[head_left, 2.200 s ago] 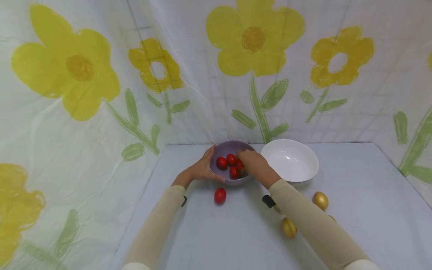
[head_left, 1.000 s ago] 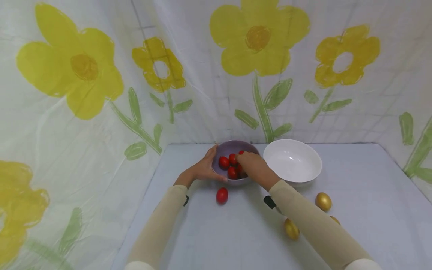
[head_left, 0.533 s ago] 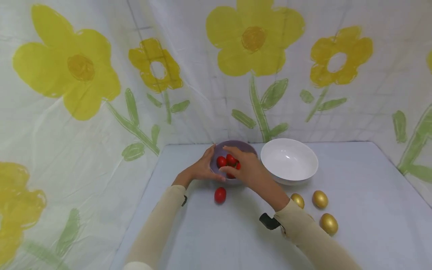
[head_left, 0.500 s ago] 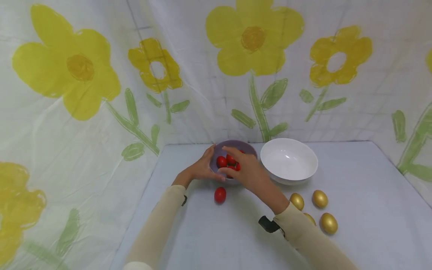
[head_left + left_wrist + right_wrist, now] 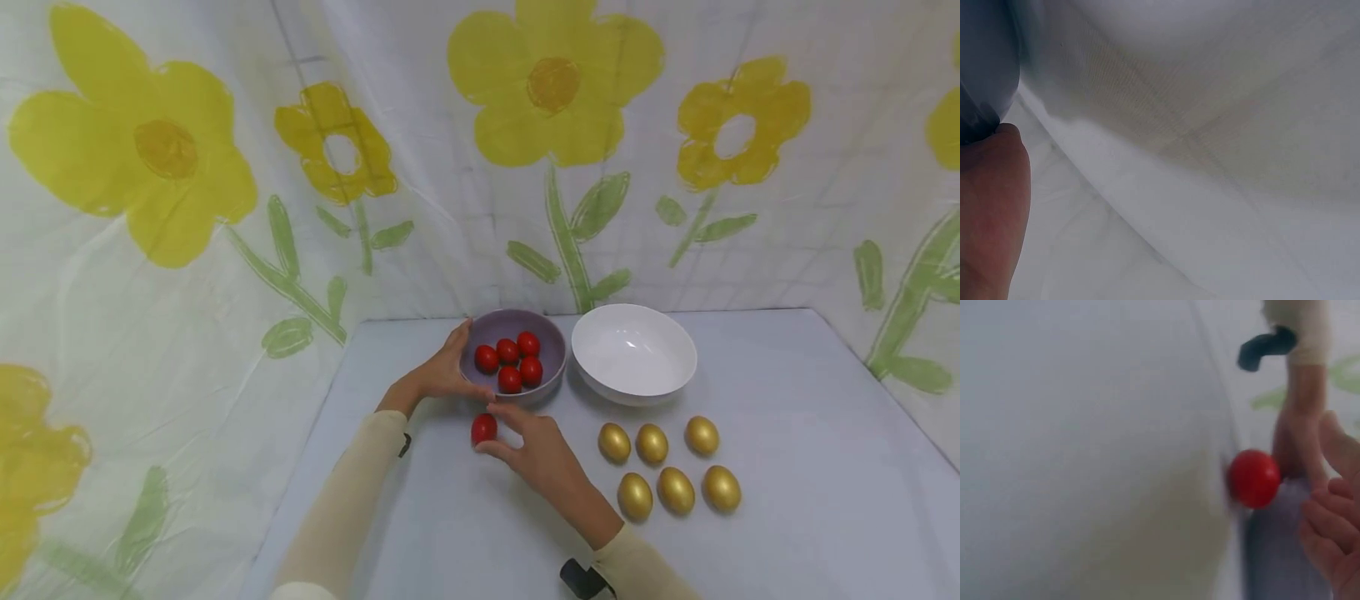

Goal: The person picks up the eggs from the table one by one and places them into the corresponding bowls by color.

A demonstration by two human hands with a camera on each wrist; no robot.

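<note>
Gripping a purple bowl's [image 5: 517, 322] edge in our left hand [image 5: 442, 373], we spread our right [image 5: 540, 454] beside a red egg [image 5: 483, 428], room nearside.

Head view downward, wrists close — purple bowl [image 5: 513, 323] shared

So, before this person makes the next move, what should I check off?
Probably the loose red egg gets picked up next.

1. Purple bowl held: ok, the grip of the left hand is at its side.
2. Egg within reach: ok, the right hand is beside it.
3. Right grip closed on the egg: not ok, thumb and fingers are spread.
4. Room in the purple bowl: ok, five red eggs leave bare floor.
5. Egg surface dry: cannot tell.
</note>
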